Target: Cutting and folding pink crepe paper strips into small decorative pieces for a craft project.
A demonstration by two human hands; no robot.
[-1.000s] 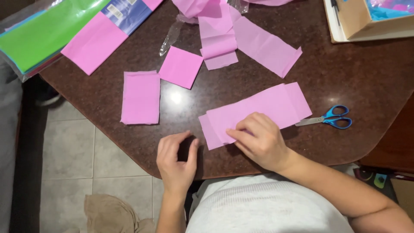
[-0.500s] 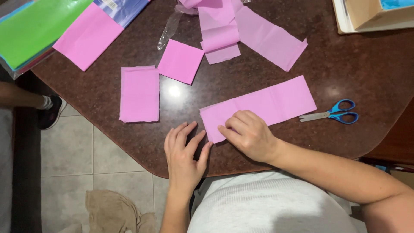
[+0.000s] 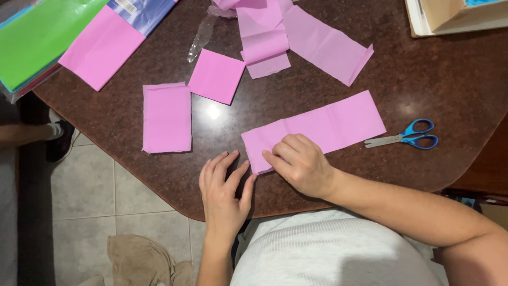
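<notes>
In the head view I see my right hand [image 3: 299, 164] pressing flat on the near end of a long pink paper strip [image 3: 317, 130] lying on the brown table [image 3: 450, 85]. My left hand [image 3: 225, 193] rests open beside it, holding nothing. Two folded pink pieces [image 3: 166, 117] [image 3: 217, 76] look finished; this strip and further pink strips [image 3: 296, 37] lie unfolded. The blue scissors [image 3: 407, 137] lie idle.

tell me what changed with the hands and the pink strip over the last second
The left hand slid toward the near-left end of the long pink strip and now lies flat beside it. The right hand stayed pressing that end down. Scissors and the other pink pieces stayed where they were.
</notes>
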